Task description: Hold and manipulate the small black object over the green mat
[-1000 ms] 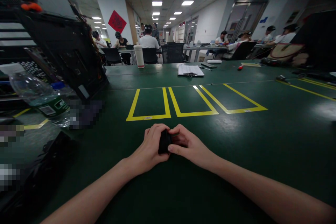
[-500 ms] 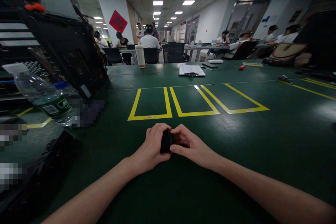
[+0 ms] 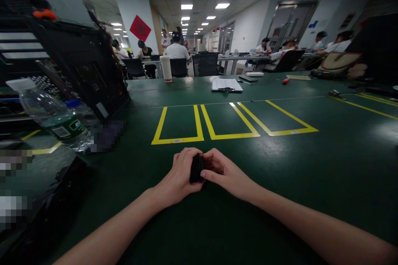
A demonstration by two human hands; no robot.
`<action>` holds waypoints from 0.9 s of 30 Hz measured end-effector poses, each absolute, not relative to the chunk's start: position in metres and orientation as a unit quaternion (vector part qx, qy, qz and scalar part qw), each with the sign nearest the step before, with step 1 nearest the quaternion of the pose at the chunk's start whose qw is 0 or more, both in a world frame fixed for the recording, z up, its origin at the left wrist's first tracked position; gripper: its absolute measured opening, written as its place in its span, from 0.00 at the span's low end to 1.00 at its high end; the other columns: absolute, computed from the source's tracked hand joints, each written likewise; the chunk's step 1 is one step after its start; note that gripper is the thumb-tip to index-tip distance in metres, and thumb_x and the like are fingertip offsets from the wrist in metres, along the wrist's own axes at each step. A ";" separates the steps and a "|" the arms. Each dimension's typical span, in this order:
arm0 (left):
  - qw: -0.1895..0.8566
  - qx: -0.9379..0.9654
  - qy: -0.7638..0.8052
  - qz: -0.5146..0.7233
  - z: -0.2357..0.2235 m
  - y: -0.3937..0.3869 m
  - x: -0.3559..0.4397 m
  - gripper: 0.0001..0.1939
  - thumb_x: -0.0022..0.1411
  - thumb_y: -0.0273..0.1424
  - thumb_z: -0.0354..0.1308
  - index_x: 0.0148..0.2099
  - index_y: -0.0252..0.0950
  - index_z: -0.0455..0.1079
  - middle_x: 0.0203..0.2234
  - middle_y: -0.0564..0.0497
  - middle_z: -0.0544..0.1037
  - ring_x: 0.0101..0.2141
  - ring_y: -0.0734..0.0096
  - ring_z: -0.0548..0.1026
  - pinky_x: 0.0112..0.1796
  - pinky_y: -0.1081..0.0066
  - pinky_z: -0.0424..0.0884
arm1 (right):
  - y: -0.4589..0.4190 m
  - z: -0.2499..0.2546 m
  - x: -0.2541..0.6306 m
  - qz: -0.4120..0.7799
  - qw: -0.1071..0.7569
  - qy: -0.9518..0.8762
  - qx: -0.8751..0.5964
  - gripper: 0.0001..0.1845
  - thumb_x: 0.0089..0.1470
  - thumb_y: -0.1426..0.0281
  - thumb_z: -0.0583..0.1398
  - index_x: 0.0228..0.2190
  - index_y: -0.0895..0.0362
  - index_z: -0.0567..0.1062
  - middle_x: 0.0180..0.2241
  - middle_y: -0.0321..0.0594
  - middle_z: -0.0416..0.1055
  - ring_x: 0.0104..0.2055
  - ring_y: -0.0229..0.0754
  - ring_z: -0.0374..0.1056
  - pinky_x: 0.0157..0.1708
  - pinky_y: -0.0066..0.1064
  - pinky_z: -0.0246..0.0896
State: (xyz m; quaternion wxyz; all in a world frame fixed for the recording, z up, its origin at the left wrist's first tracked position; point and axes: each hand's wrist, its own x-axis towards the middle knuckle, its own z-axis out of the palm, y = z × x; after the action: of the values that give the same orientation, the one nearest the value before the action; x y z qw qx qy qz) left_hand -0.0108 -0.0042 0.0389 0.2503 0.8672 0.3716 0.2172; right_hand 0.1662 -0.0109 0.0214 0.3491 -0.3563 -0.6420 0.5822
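While my left hand (image 3: 178,180) clasps the small black object (image 3: 195,169) on my side of the leftmost yellow tape outline (image 3: 192,138), my right fingertips pinch its other side, a hold where turning it would call for matched pressure.

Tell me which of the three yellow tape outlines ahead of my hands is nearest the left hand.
The leftmost outline, just beyond the left hand; the middle outline and the right outline both lie farther to that hand's right.
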 end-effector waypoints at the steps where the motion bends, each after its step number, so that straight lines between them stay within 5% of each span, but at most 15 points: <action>1: 0.250 0.867 0.373 0.217 0.038 -0.004 -0.011 0.26 0.50 0.25 0.55 0.50 0.41 0.50 0.43 0.48 0.60 0.43 0.61 0.62 0.41 0.60 0.62 | -0.011 0.021 0.166 0.581 0.349 -0.646 -0.351 0.14 0.47 0.70 0.58 0.38 0.55 0.62 0.41 0.38 0.63 0.45 0.40 0.62 0.46 0.39 0.58; 27: 0.242 0.871 0.367 0.220 0.036 -0.004 -0.011 0.26 0.50 0.25 0.56 0.49 0.40 0.50 0.44 0.48 0.59 0.44 0.62 0.61 0.43 0.60 0.61 | -0.010 0.022 0.165 0.585 0.370 -0.635 -0.344 0.10 0.49 0.69 0.57 0.36 0.54 0.62 0.38 0.36 0.63 0.43 0.40 0.63 0.42 0.36 0.62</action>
State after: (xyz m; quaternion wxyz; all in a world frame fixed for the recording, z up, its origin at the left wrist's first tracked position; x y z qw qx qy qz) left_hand -0.0109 -0.0040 0.0361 0.2419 0.8709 0.3672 0.2196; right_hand 0.1647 -0.0101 0.0216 0.3696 -0.3443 -0.6347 0.5848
